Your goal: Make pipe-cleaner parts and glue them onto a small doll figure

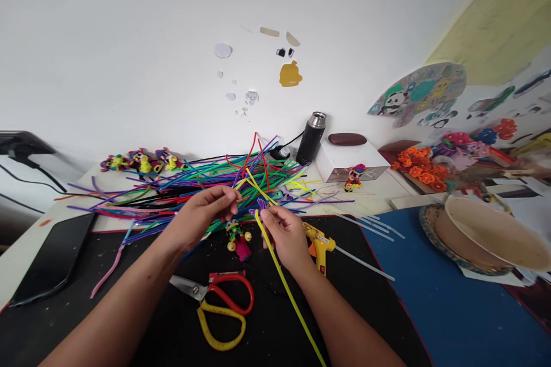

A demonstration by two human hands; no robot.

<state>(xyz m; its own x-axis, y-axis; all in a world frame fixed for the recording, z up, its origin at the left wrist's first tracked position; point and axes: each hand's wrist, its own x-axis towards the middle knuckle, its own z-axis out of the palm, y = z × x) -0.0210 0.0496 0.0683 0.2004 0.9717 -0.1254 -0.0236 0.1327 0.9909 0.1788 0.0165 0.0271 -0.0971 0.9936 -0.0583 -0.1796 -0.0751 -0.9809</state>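
Observation:
My left hand (206, 209) is closed in a pinch on the end of a yellow pipe cleaner (286, 289). My right hand (286, 235) is closed on the same yellow pipe cleaner together with a small purple twisted piece (260, 205); the yellow length trails down toward me across the black mat (267, 321). Just below my hands lies a small pipe-cleaner figure (239, 239). Beyond my hands spreads a big pile of coloured pipe cleaners (193, 186).
Red-and-yellow scissors (219, 301) lie on the mat near me. A yellow glue gun (318, 241) sits right of my right hand. A black bottle (312, 137), white box (350, 160), small figures (138, 161), a phone (54, 258) and bowls (486, 235) stand around.

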